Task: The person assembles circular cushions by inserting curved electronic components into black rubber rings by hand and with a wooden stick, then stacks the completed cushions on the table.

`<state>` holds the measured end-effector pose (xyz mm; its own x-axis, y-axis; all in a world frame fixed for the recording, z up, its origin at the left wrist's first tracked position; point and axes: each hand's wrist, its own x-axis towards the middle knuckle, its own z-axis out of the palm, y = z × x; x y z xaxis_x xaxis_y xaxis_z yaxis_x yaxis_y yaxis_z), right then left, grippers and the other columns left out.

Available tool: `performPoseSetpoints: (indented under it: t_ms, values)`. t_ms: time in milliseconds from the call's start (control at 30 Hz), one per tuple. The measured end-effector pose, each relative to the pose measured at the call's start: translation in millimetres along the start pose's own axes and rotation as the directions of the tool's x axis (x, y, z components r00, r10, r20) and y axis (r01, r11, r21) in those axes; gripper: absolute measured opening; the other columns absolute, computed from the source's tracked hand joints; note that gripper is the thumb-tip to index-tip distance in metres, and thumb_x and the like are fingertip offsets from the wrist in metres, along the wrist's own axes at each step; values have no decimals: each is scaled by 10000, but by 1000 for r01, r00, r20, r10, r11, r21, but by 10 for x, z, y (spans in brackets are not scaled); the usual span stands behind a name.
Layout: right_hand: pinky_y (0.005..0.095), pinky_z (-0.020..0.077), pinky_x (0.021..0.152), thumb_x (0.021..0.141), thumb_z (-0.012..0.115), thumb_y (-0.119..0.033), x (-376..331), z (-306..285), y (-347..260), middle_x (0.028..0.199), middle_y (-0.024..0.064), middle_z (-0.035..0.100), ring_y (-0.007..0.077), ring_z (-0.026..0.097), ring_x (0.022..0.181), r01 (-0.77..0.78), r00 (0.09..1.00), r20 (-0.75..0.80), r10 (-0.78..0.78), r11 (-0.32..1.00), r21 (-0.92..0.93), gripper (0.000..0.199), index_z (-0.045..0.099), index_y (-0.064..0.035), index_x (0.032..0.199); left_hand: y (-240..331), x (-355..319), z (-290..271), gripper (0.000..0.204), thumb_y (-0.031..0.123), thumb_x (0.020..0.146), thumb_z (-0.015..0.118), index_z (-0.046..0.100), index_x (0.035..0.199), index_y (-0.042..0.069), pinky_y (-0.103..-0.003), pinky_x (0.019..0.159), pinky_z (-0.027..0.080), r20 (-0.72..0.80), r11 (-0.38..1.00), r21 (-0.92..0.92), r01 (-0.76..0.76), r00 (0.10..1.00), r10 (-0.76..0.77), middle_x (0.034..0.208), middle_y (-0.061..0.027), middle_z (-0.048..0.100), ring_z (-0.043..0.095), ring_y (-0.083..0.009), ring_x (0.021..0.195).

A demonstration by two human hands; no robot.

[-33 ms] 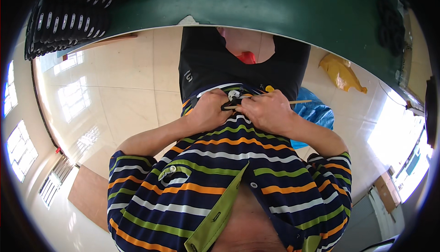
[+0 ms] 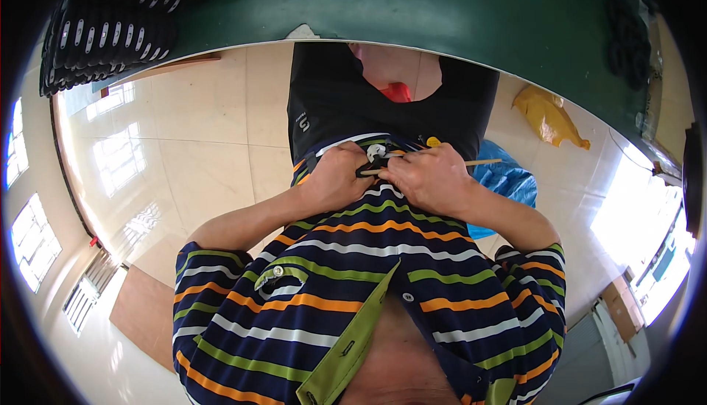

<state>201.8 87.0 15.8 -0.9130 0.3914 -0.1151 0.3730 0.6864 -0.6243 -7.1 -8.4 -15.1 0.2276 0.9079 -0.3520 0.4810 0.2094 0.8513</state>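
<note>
Both hands meet in front of my waist, close against the striped shirt. My right hand point(image 2: 429, 179) is closed round a thin wooden stick point(image 2: 482, 163), whose one end sticks out to the right past the hand and whose other end points at my left hand. My left hand point(image 2: 337, 175) is closed, with its fingers gripping a small black piece point(image 2: 364, 170) that the stick's tip reaches. Between the hands a small white part point(image 2: 375, 152) shows just beyond the black piece. Fingers cover much of the black piece, so its full shape is hidden.
A green-topped table point(image 2: 412, 7) spans the far side beyond my knees. Stacked black pieces with silvery oval marks point(image 2: 110, 33) stand at its left, and more dark pieces point(image 2: 626, 44) lie at its right. On the floor lie a yellow bag point(image 2: 546, 118) and a blue bag point(image 2: 508, 180).
</note>
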Motion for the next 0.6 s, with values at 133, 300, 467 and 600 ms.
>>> performPoseSetpoints:
  t_ms: [133, 300, 467, 600]
  values:
    - [419, 554, 559, 1012, 602, -317, 32, -29, 31, 705, 95, 718, 306, 722, 635, -29, 992, 121, 27, 999, 18, 304, 686, -82, 837, -36, -1, 35, 211, 172, 832, 729, 700, 756, -22, -485, 802, 555, -14, 1000, 22, -21, 1000, 22, 787, -231, 692, 680, -409, 875]
    - [422, 545, 555, 1014, 594, -338, 36, 81, 80, 712, 110, 721, 316, 718, 635, 10, 998, 59, -10, 1000, 11, 334, 698, -84, 824, 6, -12, 11, 218, 177, 842, 724, 711, 764, -26, -482, 820, 555, 6, 999, 50, 17, 1000, -17, 809, -234, 701, 682, -407, 900]
    - [428, 528, 574, 1018, 605, -355, 60, 70, 84, 668, 83, 674, 311, 683, 626, -80, 981, 183, 68, 995, 63, 328, 658, -107, 810, -4, -18, 15, 163, 127, 811, 766, 727, 854, -25, -441, 829, 556, 43, 993, 107, 52, 997, -57, 922, -233, 706, 689, -403, 911]
    - [456, 550, 585, 1021, 583, -380, 97, 38, 79, 679, 116, 712, 352, 707, 636, -62, 980, 192, 52, 997, 44, 343, 726, -114, 858, 15, -38, 16, 166, 135, 815, 766, 728, 852, -23, -437, 832, 556, 63, 989, 71, 128, 989, -133, 944, -234, 707, 690, -403, 907]
